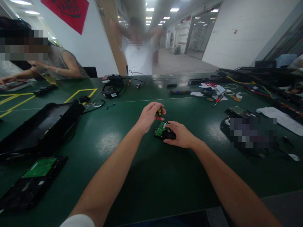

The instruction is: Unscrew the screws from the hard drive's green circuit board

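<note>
My left hand (150, 116) is closed around a small black-and-yellow tool (159, 112). Only a short part of it shows between the fingers, so its kind is unclear. Just below and to the right lies a small black device with a green circuit board (161, 128) on its upper face. My right hand (180, 134) grips this device from the right, fingers over the board and thumb along the near edge. The device rests on the green table (146, 176), and my right hand covers its right part.
To the left are a long black housing (40, 126) and another black unit with a green board (39, 168). A headset-like device (112, 86), a dark cylinder (180, 92) and a red screwdriver (217, 100) lie farther back. Cables crowd the right. Two people are across the table.
</note>
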Motion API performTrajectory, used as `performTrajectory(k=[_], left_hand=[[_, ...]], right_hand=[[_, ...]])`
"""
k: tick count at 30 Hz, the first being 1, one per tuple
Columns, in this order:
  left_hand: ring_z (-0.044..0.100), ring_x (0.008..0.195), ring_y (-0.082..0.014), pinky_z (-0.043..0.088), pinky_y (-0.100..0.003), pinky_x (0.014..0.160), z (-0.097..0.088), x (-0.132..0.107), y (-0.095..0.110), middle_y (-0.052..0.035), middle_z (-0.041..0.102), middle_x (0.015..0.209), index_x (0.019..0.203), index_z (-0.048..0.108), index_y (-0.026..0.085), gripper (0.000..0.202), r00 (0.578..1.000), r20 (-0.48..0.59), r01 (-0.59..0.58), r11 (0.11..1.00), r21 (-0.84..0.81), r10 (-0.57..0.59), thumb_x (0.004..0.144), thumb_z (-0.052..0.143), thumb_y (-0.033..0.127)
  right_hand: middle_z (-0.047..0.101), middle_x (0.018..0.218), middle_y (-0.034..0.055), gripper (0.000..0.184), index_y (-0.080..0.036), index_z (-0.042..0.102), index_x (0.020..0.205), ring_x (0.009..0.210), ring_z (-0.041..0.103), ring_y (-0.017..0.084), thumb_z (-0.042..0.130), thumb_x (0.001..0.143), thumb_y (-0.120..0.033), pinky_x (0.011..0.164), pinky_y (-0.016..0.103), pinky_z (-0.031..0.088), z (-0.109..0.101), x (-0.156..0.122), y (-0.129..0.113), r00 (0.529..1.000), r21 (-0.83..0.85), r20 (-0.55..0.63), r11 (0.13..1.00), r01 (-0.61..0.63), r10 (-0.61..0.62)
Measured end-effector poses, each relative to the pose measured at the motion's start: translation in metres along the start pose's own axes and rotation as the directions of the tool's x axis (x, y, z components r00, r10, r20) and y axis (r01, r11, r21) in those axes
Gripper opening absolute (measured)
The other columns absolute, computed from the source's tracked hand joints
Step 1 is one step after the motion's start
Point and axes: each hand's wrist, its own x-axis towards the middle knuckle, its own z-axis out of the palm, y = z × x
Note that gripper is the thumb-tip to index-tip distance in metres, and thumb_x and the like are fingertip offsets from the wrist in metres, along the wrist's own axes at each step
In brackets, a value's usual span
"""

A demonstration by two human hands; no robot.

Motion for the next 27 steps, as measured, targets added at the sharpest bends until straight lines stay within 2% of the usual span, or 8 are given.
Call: performTrajectory(k=[4,8,11,15,18,20,24,27], left_hand=[[0.067,0.088,-0.0172,0.063,-0.031,0.073,0.0047,-0.0012,-0.0015,-0.0067,0.069,0.095,0.097,0.065,0.018,0.027,0.998,-0.020,-0.052,0.995,0.080,0.054,0.093,0.072,0.044],[0.063,0.080,-0.0157,0.059,-0.027,0.065,0.0034,-0.0008,-0.0026,-0.0044,0.067,0.088,0.091,0.068,0.019,0.029,0.993,-0.045,-0.096,0.970,0.223,0.109,0.089,0.076,0.046],[0.063,0.080,-0.0165,0.054,-0.024,0.059,0.0006,-0.0001,-0.0012,-0.0052,0.068,0.088,0.089,0.073,0.020,0.024,0.989,-0.074,-0.103,0.952,0.288,0.130,0.090,0.072,0.044],[0.066,0.087,-0.0194,0.050,-0.023,0.055,-0.0026,0.0003,0.0003,-0.0081,0.071,0.094,0.094,0.076,0.019,0.025,0.996,-0.059,-0.059,0.983,0.174,0.070,0.092,0.062,0.040],[0.069,0.087,-0.0203,0.051,-0.025,0.056,-0.0034,0.0008,-0.0016,-0.0081,0.072,0.093,0.100,0.072,0.019,0.024,0.999,-0.031,-0.007,0.999,0.037,0.008,0.093,0.060,0.039],[0.069,0.088,-0.0204,0.054,-0.026,0.059,-0.0025,0.0008,-0.0033,-0.0078,0.073,0.094,0.100,0.069,0.020,0.022,1.000,-0.022,-0.004,1.000,0.010,0.005,0.093,0.061,0.039],[0.067,0.088,-0.0183,0.055,-0.026,0.064,0.0006,0.0006,-0.0046,-0.0066,0.072,0.095,0.096,0.067,0.020,0.024,0.996,-0.062,-0.062,0.991,0.115,0.070,0.092,0.069,0.044],[0.063,0.080,-0.0152,0.052,-0.025,0.063,0.0011,0.0002,-0.0031,-0.0040,0.069,0.087,0.091,0.068,0.020,0.027,0.984,-0.117,-0.103,0.969,0.226,0.132,0.088,0.077,0.046]], right_hand=[[0.054,0.155,0.0191,0.075,-0.022,0.059,0.144,0.144,0.051,0.042,0.077,0.085,-0.064,0.118,0.062,0.041,0.0002,0.0001,-0.0004,1.000,0.002,0.002,1.000,-0.014,0.014],[0.053,0.157,0.0196,0.075,-0.021,0.059,0.144,0.145,0.051,0.041,0.077,0.085,-0.064,0.118,0.061,0.042,0.0010,0.0000,-0.0002,1.000,-0.002,0.004,1.000,-0.021,0.021],[0.053,0.156,0.0187,0.074,-0.023,0.059,0.143,0.145,0.051,0.041,0.078,0.085,-0.064,0.118,0.061,0.042,0.0011,-0.0001,-0.0002,1.000,-0.003,-0.003,1.000,-0.016,0.016],[0.054,0.156,0.0191,0.073,-0.023,0.059,0.144,0.144,0.052,0.042,0.077,0.085,-0.064,0.117,0.063,0.042,-0.0010,-0.0001,-0.0014,1.000,0.007,0.004,1.000,-0.009,0.009],[0.054,0.156,0.0191,0.073,-0.023,0.059,0.143,0.143,0.053,0.042,0.077,0.085,-0.063,0.117,0.062,0.043,-0.0021,-0.0002,-0.0019,1.000,0.003,0.006,1.000,-0.001,0.001],[0.055,0.155,0.0189,0.073,-0.022,0.059,0.143,0.142,0.053,0.041,0.078,0.085,-0.063,0.116,0.061,0.043,-0.0017,-0.0003,-0.0012,1.000,-0.002,0.006,1.000,0.004,-0.004],[0.054,0.156,0.0198,0.074,-0.021,0.059,0.143,0.143,0.053,0.042,0.078,0.086,-0.064,0.117,0.060,0.043,0.0009,-0.0006,0.0014,1.000,-0.005,0.001,1.000,-0.005,0.005],[0.054,0.156,0.0191,0.074,-0.022,0.059,0.144,0.144,0.052,0.041,0.077,0.086,-0.064,0.117,0.061,0.043,0.0019,-0.0005,0.0021,1.000,-0.002,-0.003,1.000,0.001,-0.001]])
